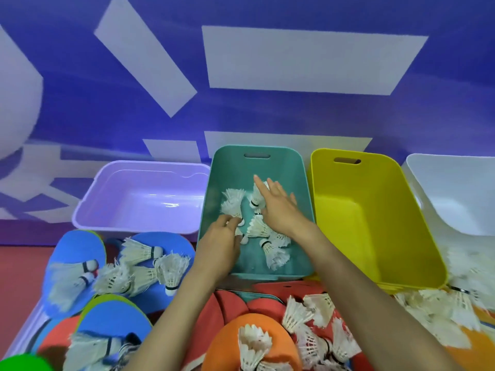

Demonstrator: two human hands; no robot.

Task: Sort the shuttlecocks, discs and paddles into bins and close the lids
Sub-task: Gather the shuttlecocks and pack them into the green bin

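Left hand (220, 243), right hand (278, 208) inside teal bin (231, 167), among shuttlecocks (276, 255)

a row of bins at the back, left to right: left bin (88, 210), second bin (233, 167), third bin (375, 210), right bin (455, 188). shuttlecocks (233, 202) lie in the second bin. in front, discs (77, 253) overlap, with loose shuttlecocks (139, 251) on them.

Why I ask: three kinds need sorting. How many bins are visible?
4, in a row: purple bin at left, teal bin, yellow bin, then white bin cut off at the right edge. Others may lie out of frame.
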